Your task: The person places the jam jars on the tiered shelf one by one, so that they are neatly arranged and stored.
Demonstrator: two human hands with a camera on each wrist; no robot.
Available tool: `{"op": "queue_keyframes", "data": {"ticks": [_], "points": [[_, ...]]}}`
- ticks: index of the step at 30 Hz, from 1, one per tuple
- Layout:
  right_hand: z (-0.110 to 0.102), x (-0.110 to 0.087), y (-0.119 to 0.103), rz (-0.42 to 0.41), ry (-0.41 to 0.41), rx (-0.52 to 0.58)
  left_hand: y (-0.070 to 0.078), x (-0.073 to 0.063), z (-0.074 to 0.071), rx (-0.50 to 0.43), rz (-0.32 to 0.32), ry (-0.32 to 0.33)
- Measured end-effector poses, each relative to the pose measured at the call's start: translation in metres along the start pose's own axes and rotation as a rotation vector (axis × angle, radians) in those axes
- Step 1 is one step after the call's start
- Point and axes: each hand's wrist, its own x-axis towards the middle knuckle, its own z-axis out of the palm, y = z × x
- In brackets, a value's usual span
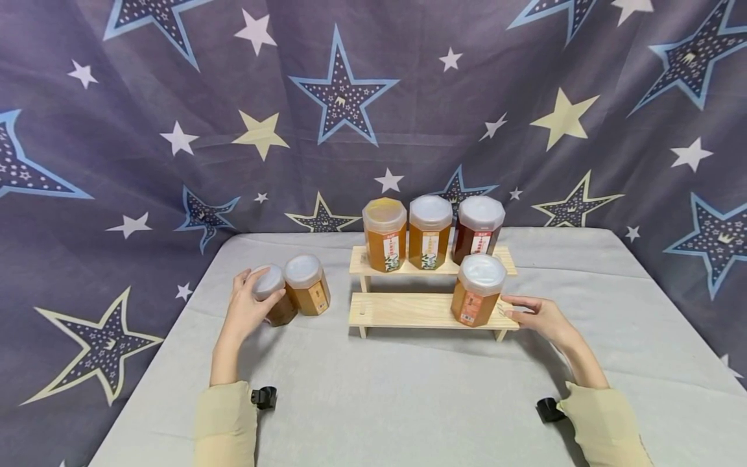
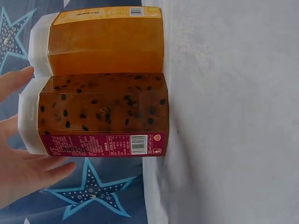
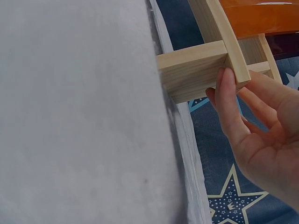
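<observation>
My left hand [image 1: 248,305] reaches over the white lid of a dark brown jar [image 2: 103,107], thumb on one side and fingers on the other. Black seeds show through its wall, above a magenta label. Right beside it stands an amber jar [image 2: 107,44] with a yellow label. At the other side, my right hand [image 1: 539,318] pinches the right end of the lower step of a wooden two-step rack [image 1: 403,311]; in the right wrist view the thumb [image 3: 227,88] lies against the plank's edge. An orange-labelled jar [image 1: 478,292] stands on that step, close to the right hand.
On the upper step stand a yellow-amber jar [image 1: 385,237], another amber jar [image 1: 430,233] and a dark red jar [image 1: 478,227]. A grey cloth [image 1: 408,402] covers the table. Behind it hangs a star-patterned curtain [image 1: 373,162].
</observation>
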Motion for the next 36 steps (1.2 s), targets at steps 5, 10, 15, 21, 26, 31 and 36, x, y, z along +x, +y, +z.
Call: {"op": "queue_keyframes", "data": {"ticks": [5,10,15,21,26,31,36], "points": [[0.0,0.001,0.001,0.003,0.005,-0.003,-0.002,0.0,0.001,-0.028,-0.016,-0.008],[0.001,0.002,0.001,0.0,0.007,-0.002,-0.005,0.0,0.002,-0.05,-0.019,0.001],[0.002,0.001,-0.001,-0.014,-0.002,0.004,-0.008,0.0,0.005,-0.067,-0.005,0.028],[0.002,-0.001,-0.003,-0.014,-0.01,0.016,-0.011,0.001,0.007,-0.082,0.008,0.052],[0.002,-0.001,-0.003,-0.017,-0.006,0.012,-0.012,0.003,0.006,-0.084,0.012,0.058],[0.001,-0.001,-0.001,-0.017,-0.006,-0.003,-0.01,0.004,0.006,-0.084,0.012,0.064],[0.001,-0.001,-0.001,-0.016,-0.002,-0.005,-0.011,0.005,0.007,-0.085,0.022,0.092]]}}
